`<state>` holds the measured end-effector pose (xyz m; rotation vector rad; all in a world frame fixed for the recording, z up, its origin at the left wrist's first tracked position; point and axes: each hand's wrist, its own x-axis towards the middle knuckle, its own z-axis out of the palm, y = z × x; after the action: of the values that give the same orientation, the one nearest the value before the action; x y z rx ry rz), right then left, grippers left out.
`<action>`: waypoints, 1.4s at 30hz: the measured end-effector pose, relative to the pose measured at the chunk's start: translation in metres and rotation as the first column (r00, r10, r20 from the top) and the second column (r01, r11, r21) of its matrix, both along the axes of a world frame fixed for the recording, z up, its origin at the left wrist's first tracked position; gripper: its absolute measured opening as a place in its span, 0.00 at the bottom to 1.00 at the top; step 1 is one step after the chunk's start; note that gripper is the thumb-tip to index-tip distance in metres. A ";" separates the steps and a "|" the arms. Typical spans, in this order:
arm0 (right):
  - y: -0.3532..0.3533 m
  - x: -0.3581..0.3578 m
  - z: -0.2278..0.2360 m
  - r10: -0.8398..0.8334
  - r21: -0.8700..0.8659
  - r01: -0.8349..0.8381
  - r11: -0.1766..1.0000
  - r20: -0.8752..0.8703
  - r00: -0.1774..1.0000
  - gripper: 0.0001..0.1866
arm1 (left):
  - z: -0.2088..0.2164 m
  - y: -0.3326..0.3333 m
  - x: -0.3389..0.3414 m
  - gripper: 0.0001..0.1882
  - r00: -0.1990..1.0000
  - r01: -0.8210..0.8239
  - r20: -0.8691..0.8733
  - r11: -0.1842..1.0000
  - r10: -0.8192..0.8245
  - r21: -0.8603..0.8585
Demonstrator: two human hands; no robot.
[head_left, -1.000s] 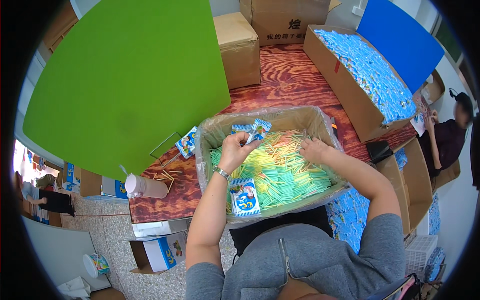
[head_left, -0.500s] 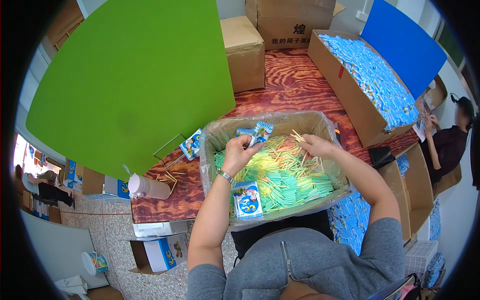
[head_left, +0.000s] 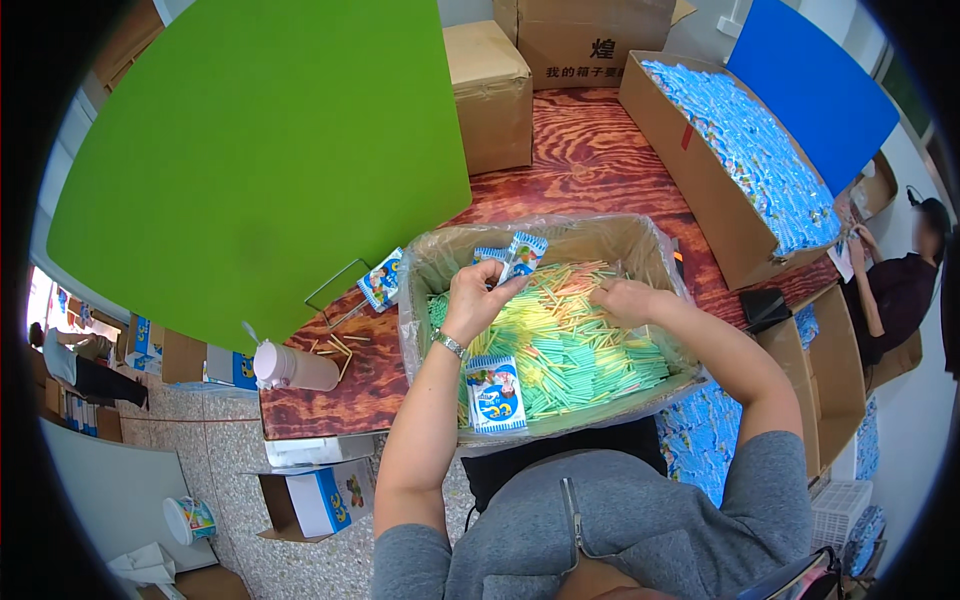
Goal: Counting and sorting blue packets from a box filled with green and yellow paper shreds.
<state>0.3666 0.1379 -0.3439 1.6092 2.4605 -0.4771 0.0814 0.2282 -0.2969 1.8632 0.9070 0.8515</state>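
Between its thumb and fingers, my left hand (head_left: 476, 298) grips a small blue-and-white packet (head_left: 524, 256) above a carton. This plastic-lined carton (head_left: 450, 240) is filled with thin sticks (head_left: 575, 360) in green, yellow and orange. On the right side of the pile, my right hand (head_left: 628, 302) is closed with its fingers bent down onto the sticks; the fingertips are partly hidden. Another packet (head_left: 496, 393) lies on the sticks at the near left. Behind my left hand a further packet (head_left: 488, 255) shows in part.
Left of the carton, a packet (head_left: 381, 281) leans by a wire stand (head_left: 336, 292). A pink bottle (head_left: 296, 367) stands near loose sticks. A long box of blue packets (head_left: 735, 150) is at far right, a green board (head_left: 270, 160) at left. A co-worker (head_left: 900, 275) sits at right.
My right hand has gone down from above the pile, where it held several sticks, onto the sticks. My left hand stays nearly in place with the packet.
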 end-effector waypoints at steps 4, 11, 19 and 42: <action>-0.005 -0.017 -0.004 0.035 0.132 -0.042 0.990 0.060 0.998 0.19 | -0.003 0.000 -0.003 0.13 0.999 -0.014 -0.031 1.000 0.014 -0.003; -0.004 -0.019 -0.030 0.068 0.359 -0.125 0.925 0.166 0.984 0.13 | -0.001 0.000 -0.001 0.13 0.999 -0.005 -0.033 1.000 0.004 -0.020; -0.001 -0.001 -0.032 0.000 0.392 -0.060 0.918 0.154 0.988 0.06 | -0.007 0.003 -0.001 0.13 0.999 -0.008 -0.037 1.000 0.009 0.030; 0.051 -0.035 -0.017 -0.758 -0.865 0.211 0.456 -0.502 -0.418 0.10 | -0.005 0.003 -0.007 0.13 1.000 -0.023 -0.009 1.000 0.023 -0.009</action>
<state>0.3319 0.1893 -0.3607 2.6105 0.8587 -3.1540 0.0749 0.2315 -0.3014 1.8532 0.9384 0.8523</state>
